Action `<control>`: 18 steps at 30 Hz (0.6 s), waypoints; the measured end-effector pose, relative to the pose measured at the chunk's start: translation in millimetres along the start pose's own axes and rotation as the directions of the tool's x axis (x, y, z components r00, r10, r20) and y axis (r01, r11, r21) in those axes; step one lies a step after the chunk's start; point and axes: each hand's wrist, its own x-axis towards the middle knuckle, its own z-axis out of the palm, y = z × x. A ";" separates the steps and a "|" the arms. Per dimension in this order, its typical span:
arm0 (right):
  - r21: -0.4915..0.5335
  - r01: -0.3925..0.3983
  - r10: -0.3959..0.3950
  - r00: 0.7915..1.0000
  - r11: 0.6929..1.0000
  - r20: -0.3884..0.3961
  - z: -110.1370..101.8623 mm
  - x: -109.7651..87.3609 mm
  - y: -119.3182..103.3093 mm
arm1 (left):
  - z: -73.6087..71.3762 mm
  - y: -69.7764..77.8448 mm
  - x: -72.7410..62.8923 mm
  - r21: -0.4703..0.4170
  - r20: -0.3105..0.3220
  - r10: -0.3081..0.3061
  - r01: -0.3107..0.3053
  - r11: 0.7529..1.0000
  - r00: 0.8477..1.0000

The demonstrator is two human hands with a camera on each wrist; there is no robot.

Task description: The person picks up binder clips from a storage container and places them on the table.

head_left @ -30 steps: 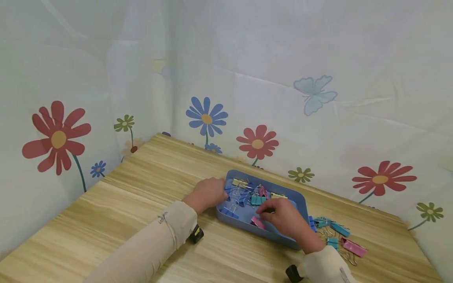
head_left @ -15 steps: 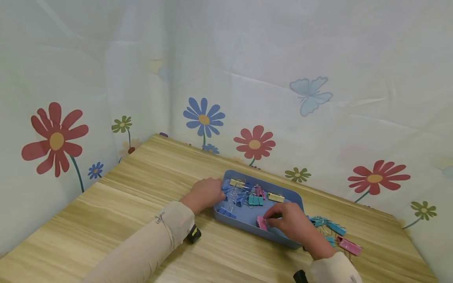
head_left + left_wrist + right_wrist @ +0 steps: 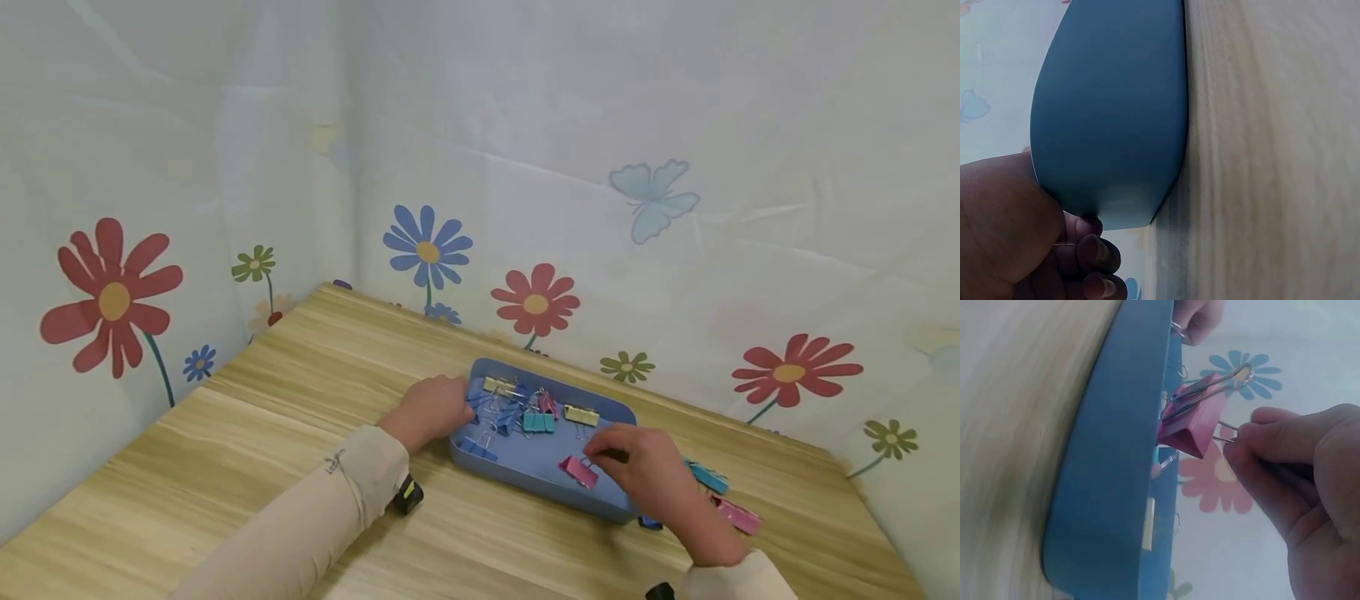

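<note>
Between thumb and fingertips, my right hand (image 3: 637, 467) pinches a pink binder clip (image 3: 578, 471) by one wire handle. In the right wrist view the pink clip (image 3: 1196, 415) shows at the tray's rim, its other handle sticking out. My left hand (image 3: 431, 408) grips the left end of the blue plastic tray (image 3: 525, 481); in the left wrist view its fingers (image 3: 1100, 253) curl at the tray's corner. Inside the tray lie blue binder clips (image 3: 477, 448) at the left, a teal clip (image 3: 537, 422), another pink clip (image 3: 549, 404) and two yellow clips (image 3: 581, 415).
To the right of the tray, on the wood-grain table (image 3: 300, 375), lie a teal clip (image 3: 707, 477), a pink clip (image 3: 737, 515) and a blue clip (image 3: 650, 522), partly behind my right arm. A flower-printed curtain (image 3: 480, 167) rises behind the table's far edges.
My right hand has taken hold of the pink clip in the tray and moved it up and to the right. My left hand keeps its grip on the tray's end.
</note>
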 end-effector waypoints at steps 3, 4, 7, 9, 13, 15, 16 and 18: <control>-0.033 -0.001 -0.001 0.998 0.999 -0.059 -7.3 -7.1 3.5 | 1.3 -0.5 0.9 -0.001 -0.003 0.002 -0.002 1.000 1.000; -0.044 -0.006 0.002 0.996 0.999 -0.088 -10.1 -9.8 5.3 | 2.0 -0.6 1.5 0.000 -0.005 0.004 -0.004 1.000 1.000; -0.081 -0.035 0.021 0.986 0.996 -0.168 -18.6 -18.7 12.7 | 2.2 0.0 1.8 -0.003 -0.009 0.013 -0.013 1.000 1.000; -0.105 -0.061 0.038 0.978 0.993 -0.207 -25.3 -24.4 18.0 | 1.4 0.7 1.5 -0.006 -0.005 0.014 -0.014 1.000 1.000; -0.139 -0.113 0.075 0.965 0.984 -0.252 -38.5 -34.8 30.4 | 1.3 0.1 1.8 -0.013 0.003 0.015 -0.015 1.000 1.000; -0.151 -0.124 0.077 0.955 0.981 -0.286 -43.2 -40.0 37.7 | 1.8 -0.5 2.2 -0.013 0.003 0.017 -0.017 1.000 1.000; -0.153 -0.128 0.077 0.950 0.980 -0.302 -45.1 -42.7 41.3 | 2.2 -0.7 2.3 -0.013 0.002 0.018 -0.018 1.000 1.000; -0.160 -0.143 0.084 0.942 0.977 -0.326 -48.4 -48.3 48.1 | 3.0 -0.8 2.6 -0.017 0.001 0.017 -0.017 1.000 1.000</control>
